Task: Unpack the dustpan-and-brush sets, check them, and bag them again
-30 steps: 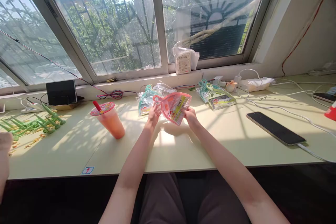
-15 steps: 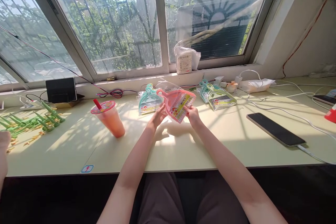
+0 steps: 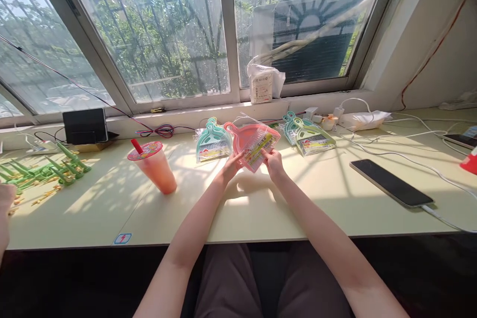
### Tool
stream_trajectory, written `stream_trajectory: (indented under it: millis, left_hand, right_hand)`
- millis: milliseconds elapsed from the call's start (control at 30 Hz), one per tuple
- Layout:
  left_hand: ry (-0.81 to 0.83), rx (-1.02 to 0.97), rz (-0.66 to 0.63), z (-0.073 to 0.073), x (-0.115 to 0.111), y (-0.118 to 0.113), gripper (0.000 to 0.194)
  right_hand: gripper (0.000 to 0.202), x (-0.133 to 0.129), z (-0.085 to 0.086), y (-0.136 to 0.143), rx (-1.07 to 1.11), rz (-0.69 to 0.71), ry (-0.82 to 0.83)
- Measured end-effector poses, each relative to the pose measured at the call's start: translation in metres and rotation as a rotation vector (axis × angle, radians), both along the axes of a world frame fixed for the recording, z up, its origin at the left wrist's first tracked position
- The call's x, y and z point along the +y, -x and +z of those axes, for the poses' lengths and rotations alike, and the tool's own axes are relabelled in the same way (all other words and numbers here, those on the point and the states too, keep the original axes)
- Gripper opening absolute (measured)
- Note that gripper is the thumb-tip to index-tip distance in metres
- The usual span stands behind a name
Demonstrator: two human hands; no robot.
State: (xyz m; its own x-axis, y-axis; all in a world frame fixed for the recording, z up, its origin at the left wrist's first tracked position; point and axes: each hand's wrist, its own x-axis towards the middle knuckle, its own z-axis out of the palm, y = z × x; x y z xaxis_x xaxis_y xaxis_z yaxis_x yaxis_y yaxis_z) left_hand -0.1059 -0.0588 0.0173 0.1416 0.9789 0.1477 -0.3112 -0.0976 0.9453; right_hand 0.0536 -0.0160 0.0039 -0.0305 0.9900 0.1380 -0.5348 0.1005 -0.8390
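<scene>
A pink dustpan [image 3: 246, 135] with a small brush and a yellow label, in a clear plastic bag, is held up over the table, tilted with its handle to the upper left. My left hand [image 3: 232, 166] grips its lower left edge. On its lower right edge, my right hand [image 3: 274, 163] is closed with the thumb on the label. Just left lies a bagged teal dustpan set [image 3: 213, 140]. To the right a green dustpan set [image 3: 313, 138] overlaps another teal dustpan [image 3: 290, 124].
A cup of orange drink [image 3: 156, 171] with a red straw stands left. A charging phone [image 3: 391, 183] and white cables lie right. Green plastic pieces [image 3: 70, 166] are at far left, near another person's hand [image 3: 5, 203]. A black tablet [image 3: 85, 126] stands by the window.
My left hand has shifted right and slightly up along the pink dustpan's edge. The dustpan has moved slightly right. My right hand stays nearly in place.
</scene>
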Motion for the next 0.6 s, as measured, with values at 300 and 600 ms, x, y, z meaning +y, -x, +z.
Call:
stream_trajectory:
  millis: [300, 600]
  left_hand:
    - [0.060, 0.068, -0.149, -0.002, -0.007, -0.014, 0.061]
    - [-0.013, -0.032, 0.220, -0.008, 0.004, -0.029, 0.063]
  right_hand:
    - [0.037, 0.004, 0.002, -0.004, -0.011, -0.002, -0.022]
    - [0.034, 0.001, -0.001, 0.000, 0.110, 0.001, 0.028]
